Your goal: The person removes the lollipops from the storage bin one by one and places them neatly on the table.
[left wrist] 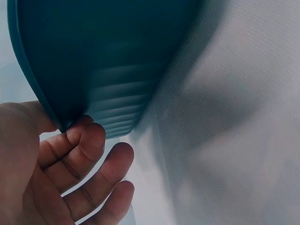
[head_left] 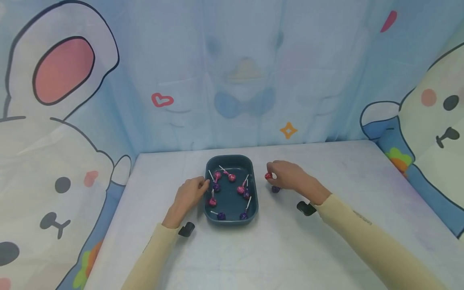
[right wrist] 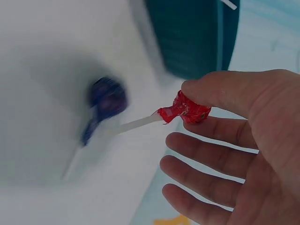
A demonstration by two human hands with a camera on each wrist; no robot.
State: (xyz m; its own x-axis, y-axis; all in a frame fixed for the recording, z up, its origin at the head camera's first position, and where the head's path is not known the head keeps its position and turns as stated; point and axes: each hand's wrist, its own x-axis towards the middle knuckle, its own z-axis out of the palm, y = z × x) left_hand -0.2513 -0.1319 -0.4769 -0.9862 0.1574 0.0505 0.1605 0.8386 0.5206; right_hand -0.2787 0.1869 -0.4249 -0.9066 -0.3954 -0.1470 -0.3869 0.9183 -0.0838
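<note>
The right hand (head_left: 288, 176) pinches the red lollipop (right wrist: 188, 110) by its wrapped head between thumb and forefinger; the remaining fingers extend, slightly spread. The red lollipop is just beside the right long side of the tray (head_left: 229, 205), so the tray lies to the left of the right hand. The stick, which is the long axis, projects away from the palm toward the loose purple lollipop (right wrist: 108, 97); whether the two touch cannot be determined. The purple lollipop rests on the counter (head_left: 282, 245), closer to the right hand than to the left. The left hand (head_left: 189, 195) grips the opposite rim, thumb on one face and fingertips on the other. The tray's long axis runs near to far. Inside lie four pink lollipops (head_left: 232, 177) and four dark lollipops (head_left: 221, 216), sticks at mixed angles. The right wall of the tray is the only barrier between the red lollipop and the interior.
</note>
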